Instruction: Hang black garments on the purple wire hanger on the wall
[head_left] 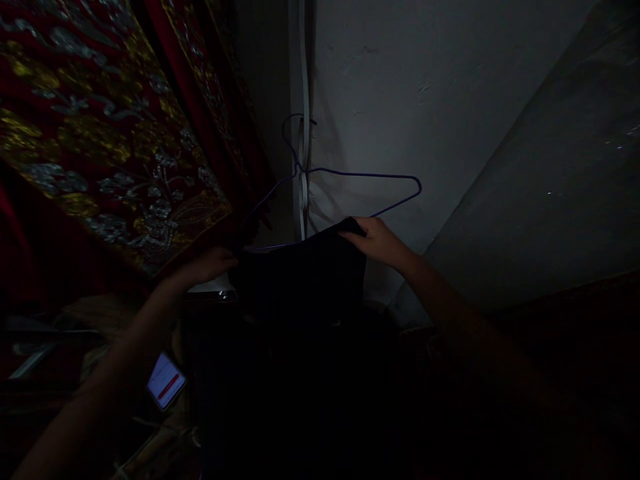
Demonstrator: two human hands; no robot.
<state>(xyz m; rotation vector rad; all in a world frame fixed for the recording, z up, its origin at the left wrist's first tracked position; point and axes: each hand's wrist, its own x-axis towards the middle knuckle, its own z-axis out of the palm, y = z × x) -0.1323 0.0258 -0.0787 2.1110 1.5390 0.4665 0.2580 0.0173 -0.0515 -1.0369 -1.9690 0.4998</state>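
A piece of dark cloth [305, 280], probably a garment, is stretched between my two hands in front of a thin purple clothes hanger [360, 175]. My left hand [213, 263] grips the cloth's upper left corner, its fingers partly lost in shadow. At the upper right corner, my right hand [375, 239] pinches the edge between thumb and fingers. The hanger hangs by its hook on a pale vertical strip at the wall. Cloth hides part of the hanger's lower bar. Below, the cloth merges into darkness, so its full shape cannot be made out.
Red fabric with gold and silver embroidery [115, 133] hangs at the left. A phone [166, 381] with a lit screen lies at the lower left among dim clutter. The grey wall [425, 87] stands behind the hanger. The scene is very dark.
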